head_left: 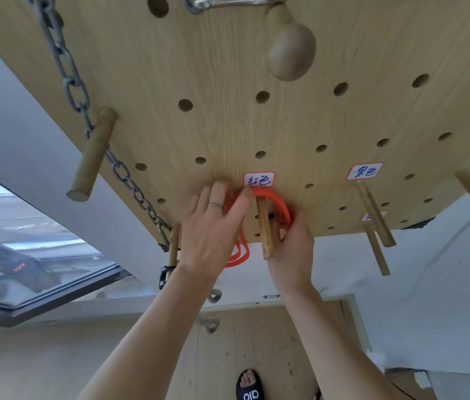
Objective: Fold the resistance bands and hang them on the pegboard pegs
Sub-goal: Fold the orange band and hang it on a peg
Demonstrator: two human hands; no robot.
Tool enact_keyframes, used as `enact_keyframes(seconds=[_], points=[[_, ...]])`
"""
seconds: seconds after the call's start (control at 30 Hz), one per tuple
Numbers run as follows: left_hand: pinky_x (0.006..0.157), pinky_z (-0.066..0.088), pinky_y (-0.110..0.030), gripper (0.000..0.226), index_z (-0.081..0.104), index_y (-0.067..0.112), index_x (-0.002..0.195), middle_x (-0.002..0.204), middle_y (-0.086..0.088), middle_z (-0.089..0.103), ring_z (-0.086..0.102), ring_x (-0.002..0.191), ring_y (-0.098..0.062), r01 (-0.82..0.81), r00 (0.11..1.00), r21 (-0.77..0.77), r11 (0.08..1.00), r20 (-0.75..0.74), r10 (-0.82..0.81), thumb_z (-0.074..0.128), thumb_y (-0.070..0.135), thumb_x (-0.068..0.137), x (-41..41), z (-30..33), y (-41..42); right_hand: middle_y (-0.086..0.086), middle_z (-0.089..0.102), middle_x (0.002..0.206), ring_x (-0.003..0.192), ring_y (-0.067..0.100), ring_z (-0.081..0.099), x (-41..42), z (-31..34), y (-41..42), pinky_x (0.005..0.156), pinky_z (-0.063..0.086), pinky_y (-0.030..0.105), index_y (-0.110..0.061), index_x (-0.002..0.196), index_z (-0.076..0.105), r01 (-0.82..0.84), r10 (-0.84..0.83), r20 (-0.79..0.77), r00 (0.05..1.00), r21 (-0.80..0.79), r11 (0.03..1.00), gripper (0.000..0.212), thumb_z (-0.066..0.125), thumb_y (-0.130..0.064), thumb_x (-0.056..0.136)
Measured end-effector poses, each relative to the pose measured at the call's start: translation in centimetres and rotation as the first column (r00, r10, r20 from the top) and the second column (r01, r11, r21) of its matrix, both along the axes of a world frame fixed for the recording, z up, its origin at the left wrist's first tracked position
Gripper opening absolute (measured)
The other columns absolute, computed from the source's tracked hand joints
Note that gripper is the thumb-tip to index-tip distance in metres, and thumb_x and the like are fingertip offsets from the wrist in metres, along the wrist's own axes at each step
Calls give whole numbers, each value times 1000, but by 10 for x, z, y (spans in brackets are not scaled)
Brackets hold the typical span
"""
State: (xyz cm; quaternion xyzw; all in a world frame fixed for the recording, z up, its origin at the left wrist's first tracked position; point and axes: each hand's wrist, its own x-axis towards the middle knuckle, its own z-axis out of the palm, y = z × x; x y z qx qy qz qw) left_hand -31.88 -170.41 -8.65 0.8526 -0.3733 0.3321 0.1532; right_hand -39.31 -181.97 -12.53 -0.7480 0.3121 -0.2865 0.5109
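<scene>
Orange resistance band (277, 201) looped over a wooden peg (265, 230) on the pegboard (228, 119), just below a handwritten label (259, 179); its folded strands hang down behind the left hand (212, 229). Left hand's fingers lie fairly straight, fingertips pressing the band against the board. Right hand (293, 249) curls round the band's right side beside the peg. Metal chain (75, 90) hangs at left.

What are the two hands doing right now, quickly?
Left hand: fingers fairly straight, pressing the orange band by the peg.
Right hand: fingers curled round the band's other side.
</scene>
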Motion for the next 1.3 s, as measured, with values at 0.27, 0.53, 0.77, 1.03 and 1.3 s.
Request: enact_keyframes(seconds=[0.27,0.53,0.77,1.03,1.3], points=[[73,35,-34,43,55,22,122,115,-4,50,53,88,-25,160,984,30,987,69,-162,71,5,85,9,1,-5,6,51,128,111,29,59,-12,6,-3,88,53,48,-15,138,46,77,-60,57,997,-369,926,56,73,-23,90],[69,43,-39,46,54,26,127,111,-10,67,58,81,-28,101,992,-13,995,80,-99,76,17,88,10,-14,-9,8,69,104,92,29,64,8,14,-15,79,54,46,-6,112,71,94,17,175,984,-607,789,19,69,-11,93],[69,50,-42,57,47,28,132,103,-12,57,55,81,-29,31,997,-106,994,-62,-38,70,5,85,-4,-30,-16,6,68,92,80,27,63,12,13,-12,67,53,40,-5,99,70,151,-30,207,978,-600,785,10,66,-1,91],[55,37,-28,45,52,27,130,114,-3,45,42,86,-23,74,997,-129,989,34,-70,59,6,91,2,-4,-9,5,70,90,78,24,65,13,8,-13,64,54,36,-4,99,71,166,-34,231,972,-580,797,9,66,-6,92],[67,44,-38,44,56,19,124,103,-9,68,54,81,-28,117,975,67,991,183,-128,66,1,85,17,10,-3,2,68,86,74,23,61,14,-1,-5,62,52,36,-9,100,71,202,-113,214,970,-460,865,11,64,-13,92]])
